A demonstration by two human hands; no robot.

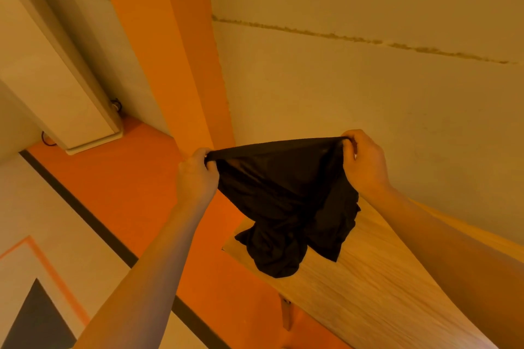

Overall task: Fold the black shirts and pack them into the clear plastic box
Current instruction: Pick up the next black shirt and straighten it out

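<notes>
Black shirt held up over wood table

Head view: black shirt (pixel 286 201) stretched mid-frame between both hands, lower bunched part hanging onto the table corner. Left hand (pixel 195 176) fingers curled, gripping the left edge; right hand (pixel 364 163) pinching the right edge. Light wood-grain table (pixel 382 292) lower right, one leg (pixel 286 313) visible beneath. Orange floor (pixel 127 193) centre left, orange pillar (pixel 170 37) upper centre, beige wall (pixel 368 79) right, white cabinet (pixel 56 79) upper left.

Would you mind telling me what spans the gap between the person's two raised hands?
In the head view, the taut top edge of a crumpled black shirt stretches from the left hand to the right hand; the rest hangs toward the light wooden table.
</notes>
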